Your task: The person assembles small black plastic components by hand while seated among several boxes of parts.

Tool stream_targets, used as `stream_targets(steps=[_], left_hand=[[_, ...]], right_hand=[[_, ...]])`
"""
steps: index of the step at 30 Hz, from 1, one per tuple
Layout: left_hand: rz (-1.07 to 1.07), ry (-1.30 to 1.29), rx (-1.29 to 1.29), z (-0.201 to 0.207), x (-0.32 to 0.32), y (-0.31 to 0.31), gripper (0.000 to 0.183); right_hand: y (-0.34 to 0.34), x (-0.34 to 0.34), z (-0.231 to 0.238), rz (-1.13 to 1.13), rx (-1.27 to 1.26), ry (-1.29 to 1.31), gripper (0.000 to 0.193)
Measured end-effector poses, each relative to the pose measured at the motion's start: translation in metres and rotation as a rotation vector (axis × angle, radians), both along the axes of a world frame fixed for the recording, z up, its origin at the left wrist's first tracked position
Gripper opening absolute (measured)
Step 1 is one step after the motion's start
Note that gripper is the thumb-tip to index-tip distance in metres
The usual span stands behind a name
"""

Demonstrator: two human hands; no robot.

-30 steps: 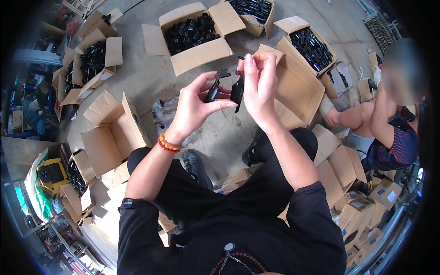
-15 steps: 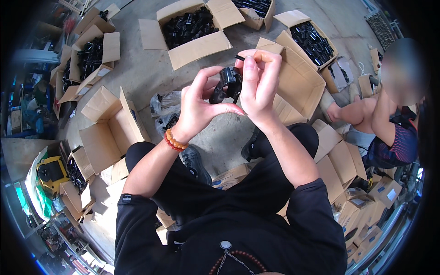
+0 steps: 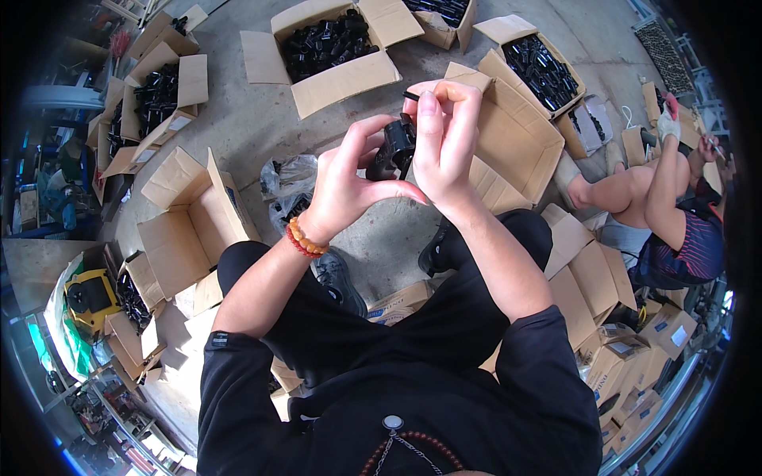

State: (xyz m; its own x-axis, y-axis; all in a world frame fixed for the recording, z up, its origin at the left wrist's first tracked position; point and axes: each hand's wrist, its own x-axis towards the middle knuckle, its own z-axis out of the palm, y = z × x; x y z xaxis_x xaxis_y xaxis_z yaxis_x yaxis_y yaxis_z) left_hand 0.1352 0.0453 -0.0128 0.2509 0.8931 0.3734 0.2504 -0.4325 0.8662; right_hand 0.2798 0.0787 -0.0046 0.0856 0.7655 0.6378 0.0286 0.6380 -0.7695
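Between the two raised hands, a small black plastic part (image 3: 393, 149) is being held up over the concrete floor (image 3: 238, 119), roughly centre and toward the far side of the scene. The left hand (image 3: 349, 178) is curling round it from the left, fingers (image 3: 361, 139) bent over the top and the thumb reaching under toward the right wrist. The right hand (image 3: 441, 135) is closing in from the right; its thumb and forefinger are pinching a thin black piece (image 3: 410, 96) just above the part, the other fingers lying together along the part's right side. A beaded orange bracelet (image 3: 305, 238) is sitting on the left wrist.

Just beyond the hands, an open cardboard box (image 3: 508, 143) is lying tilted, its inside bare. Farther off, a second open box (image 3: 337, 75) is holding a heap of black parts (image 3: 325, 44), and a third box at far right (image 3: 548, 75) is holding more in rows. At left, further boxes (image 3: 171, 119) are carrying similar dark parts, and an empty one (image 3: 186, 230) is standing nearer. A crumpled clear bag (image 3: 287, 186) is lying on the floor left of the hands. At right, another person (image 3: 659, 214) is sitting among flattened cartons.
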Motion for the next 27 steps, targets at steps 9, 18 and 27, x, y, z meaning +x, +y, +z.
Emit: stream_targets(steps=[9,18,27], left_hand=[[0.059,0.075,0.045,-0.005,-0.003,0.001,0.084],[0.105,0.289,0.162,0.004,0.004,-0.003,0.070],[-0.183,0.265,0.023,0.025,0.002,-0.001,0.079]], right_hand=[[-0.001,-0.002,-0.001,0.003,0.033,-0.011,0.012],[-0.003,-0.003,-0.005,-0.018,0.018,-0.064,0.012],[0.004,0.004,-0.007,-0.072,-0.015,-0.020,0.013]])
